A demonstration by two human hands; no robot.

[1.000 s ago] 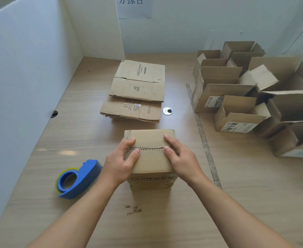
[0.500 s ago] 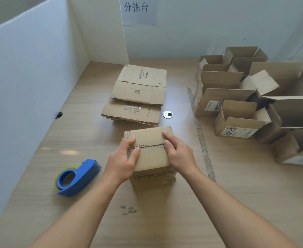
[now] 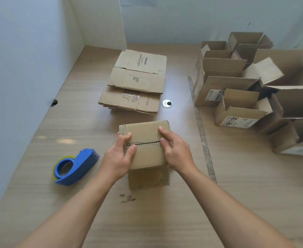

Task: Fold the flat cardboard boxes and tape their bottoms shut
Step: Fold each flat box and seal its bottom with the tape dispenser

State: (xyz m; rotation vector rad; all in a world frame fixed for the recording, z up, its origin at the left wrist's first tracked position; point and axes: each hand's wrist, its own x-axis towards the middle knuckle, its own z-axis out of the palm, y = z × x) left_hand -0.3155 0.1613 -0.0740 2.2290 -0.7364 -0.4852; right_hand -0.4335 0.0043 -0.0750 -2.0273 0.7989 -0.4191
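The box (image 3: 147, 156) stands in the middle of the table (image 3: 236, 203), straight in front of you, with its closed flaps facing up. The two flap edges meet in a seam that runs left to right across the top face.

Your left hand (image 3: 118, 158) grips the box's left edge. Its fingers are curled onto the far flap and its thumb lies across the seam onto the near flap. Your right hand (image 3: 177, 153) clamps the right edge in the same way, with the fingertips on the far flap and the thumb beside the seam. Both hands are closed on the cardboard, one on each side.

To your left, near the box but not touching it, the blue tape dispenser (image 3: 79, 165) lies on its side on the table. Beyond the box sits the stack of flat boxes (image 3: 138, 79), and a small round metal grommet (image 3: 167, 103) is just to the right of it. A worn strip of tape (image 3: 201, 133) runs along the tabletop to the right of the box. Past that strip is a cluster of folded boxes (image 3: 236, 111) with their tops open. A white partition (image 3: 12, 68) closes off the table on the left.
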